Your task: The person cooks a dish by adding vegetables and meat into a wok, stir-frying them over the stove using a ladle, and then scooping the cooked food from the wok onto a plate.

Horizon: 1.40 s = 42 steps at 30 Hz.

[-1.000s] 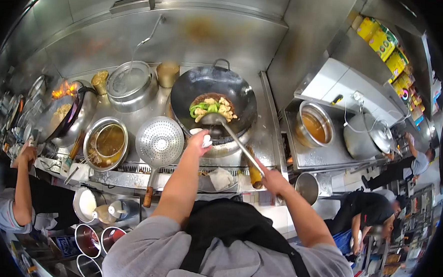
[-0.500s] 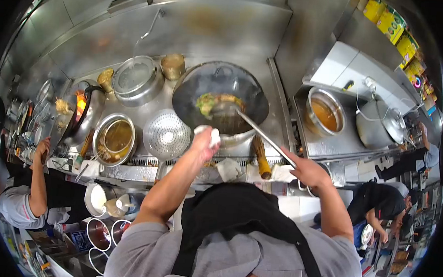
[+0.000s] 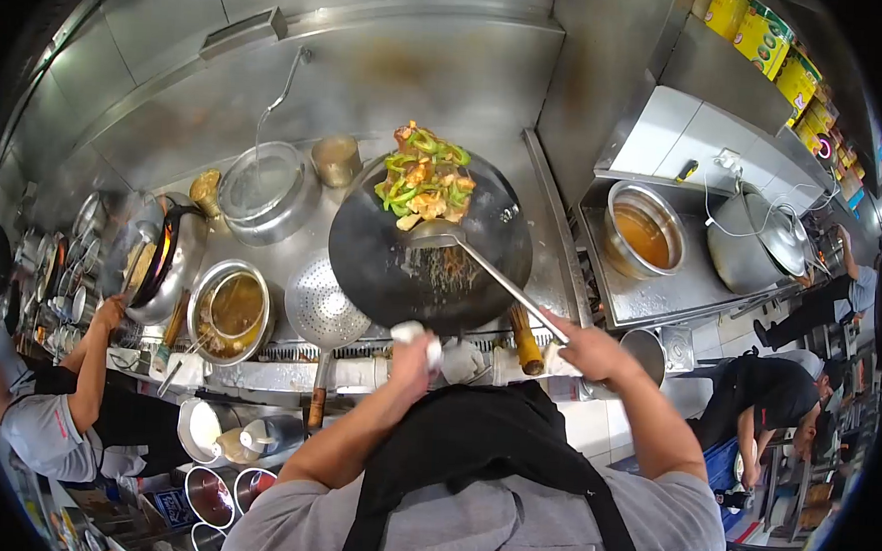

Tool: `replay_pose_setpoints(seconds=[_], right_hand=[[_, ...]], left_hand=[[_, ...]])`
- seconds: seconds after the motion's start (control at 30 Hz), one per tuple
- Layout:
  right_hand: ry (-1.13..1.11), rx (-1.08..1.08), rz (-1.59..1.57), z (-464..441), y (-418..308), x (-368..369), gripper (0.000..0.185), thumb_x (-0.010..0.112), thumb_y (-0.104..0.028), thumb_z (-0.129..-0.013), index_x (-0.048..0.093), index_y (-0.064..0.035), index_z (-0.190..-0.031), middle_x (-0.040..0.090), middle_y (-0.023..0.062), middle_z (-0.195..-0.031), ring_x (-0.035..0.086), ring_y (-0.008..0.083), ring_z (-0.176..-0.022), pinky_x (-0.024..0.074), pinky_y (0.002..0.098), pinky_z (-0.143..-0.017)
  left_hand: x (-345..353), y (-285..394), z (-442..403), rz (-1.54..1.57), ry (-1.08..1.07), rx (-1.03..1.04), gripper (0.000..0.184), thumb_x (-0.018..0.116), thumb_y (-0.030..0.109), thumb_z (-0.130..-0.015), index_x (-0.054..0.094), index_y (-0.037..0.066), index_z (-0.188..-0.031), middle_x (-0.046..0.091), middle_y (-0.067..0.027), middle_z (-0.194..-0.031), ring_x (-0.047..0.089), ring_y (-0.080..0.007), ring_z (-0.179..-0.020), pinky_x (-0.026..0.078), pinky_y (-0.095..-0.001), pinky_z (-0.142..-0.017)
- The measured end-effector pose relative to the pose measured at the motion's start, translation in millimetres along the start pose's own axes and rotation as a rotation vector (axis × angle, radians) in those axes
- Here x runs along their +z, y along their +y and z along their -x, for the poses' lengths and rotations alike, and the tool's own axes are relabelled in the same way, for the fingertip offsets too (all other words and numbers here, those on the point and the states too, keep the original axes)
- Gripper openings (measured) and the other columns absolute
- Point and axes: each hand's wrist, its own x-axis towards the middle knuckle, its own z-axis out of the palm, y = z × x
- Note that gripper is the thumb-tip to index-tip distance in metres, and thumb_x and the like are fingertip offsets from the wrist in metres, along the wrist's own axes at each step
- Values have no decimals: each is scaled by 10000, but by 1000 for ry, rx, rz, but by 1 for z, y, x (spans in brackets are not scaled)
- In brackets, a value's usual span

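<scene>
My left hand (image 3: 414, 366) is closed on a folded white cloth (image 3: 410, 332) at the near edge of a large black wok (image 3: 411, 284); the cloth hides whether the fingers grip a wok handle. My right hand (image 3: 596, 354) grips the long metal handle of a ladle (image 3: 496, 275). The ladle's bowl is over the wok, just below the food. Green pepper strips and browned pieces (image 3: 424, 180) form a heap at the wok's far side, partly in the air above the rim. The wok is tilted, and its dark inside shows an oily patch.
Left of the wok are a perforated strainer (image 3: 326, 299), a pot of oily liquid (image 3: 232, 309) and a lidded pot (image 3: 264, 191). A bamboo brush (image 3: 525, 345) lies at the right front. Farther right stands a pot of orange-brown broth (image 3: 645, 231). A co-worker (image 3: 65, 405) works at the left.
The wok has tilted and its food has risen from the bottom to the far rim. My left hand has shifted slightly down and right with the cloth; the ladle has moved a little left.
</scene>
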Motion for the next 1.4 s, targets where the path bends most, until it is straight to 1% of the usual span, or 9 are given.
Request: replay_pose_setpoints(seconds=[0.13, 0.4, 0.57, 0.77, 0.9, 1.07, 1.13, 1.2, 1.4], right_hand=[[-89, -65, -158, -6, 17, -5, 792, 515, -131, -842, 169, -352, -1519, 626, 288, -1072, 634, 435, -899, 483, 472, -868], [57, 164, 53, -17, -15, 25, 851, 503, -84, -837, 92, -364, -1527, 665, 267, -875, 657, 403, -875, 511, 491, -778], [-113, 70, -446, 39, 24, 7, 815, 568, -84, -832, 209, -339, -1518, 504, 291, -1331, 631, 415, -987, 477, 439, -902], [57, 137, 95, -37, 43, 18, 793, 498, -115, -862, 134, -345, -1528, 661, 248, -955, 649, 400, -841, 497, 493, -803], [128, 46, -81, 1, 59, -17, 816, 523, -132, -847, 129, -367, -1523, 639, 294, -912, 630, 457, -804, 480, 520, -782], [-367, -9, -692, 22, 93, -64, 806, 517, -66, -875, 146, -318, -1545, 452, -10, -635, 450, 94, -510, 425, 244, -500], [-410, -49, -673, -11, 112, -32, 782, 493, -76, -882, 149, -317, -1541, 571, 84, -674, 537, 195, -521, 484, 339, -546], [-7, -232, -43, -42, 114, -2, 766, 522, -115, -865, 194, -299, -1532, 661, 209, -938, 632, 300, -672, 515, 421, -647], [124, -79, 100, -22, 99, -9, 826, 527, -107, -842, 118, -280, -1539, 665, 223, -805, 652, 401, -767, 508, 510, -720]], left_hand=[[51, 70, -37, 62, 62, -96, 184, 547, 254, -926, 562, 73, -896, 610, -72, -741, 583, -188, -584, 423, -301, -421], [-6, -14, 20, -127, -14, 22, 146, 599, 156, -893, 523, 85, -996, 574, -54, -752, 578, -177, -580, 440, -339, -418], [36, 43, -38, 112, 25, -80, 199, 508, 334, -982, 536, 137, -972, 607, -39, -769, 587, -189, -604, 460, -308, -456], [10, -25, -72, 23, -5, 34, 181, 564, 213, -913, 532, 83, -1034, 595, -61, -826, 586, -190, -625, 419, -322, -433], [-3, -46, 3, -64, 44, -8, 225, 568, 172, -907, 530, 88, -1113, 628, -77, -946, 630, -194, -713, 466, -357, -457], [68, 26, -30, 169, 114, -24, 126, 542, 250, -945, 564, 128, -920, 595, -33, -718, 587, -170, -620, 472, -306, -472], [63, 21, -73, 24, 24, -64, 151, 548, 284, -953, 541, 134, -962, 603, -32, -825, 600, -174, -668, 511, -303, -522], [57, 2, -84, -5, 56, 2, 154, 550, 291, -949, 536, 141, -980, 598, -32, -815, 598, -174, -662, 499, -307, -509], [17, -77, 0, -56, 114, -18, 196, 571, 198, -899, 537, 129, -1079, 605, -27, -840, 594, -179, -642, 500, -378, -519]])
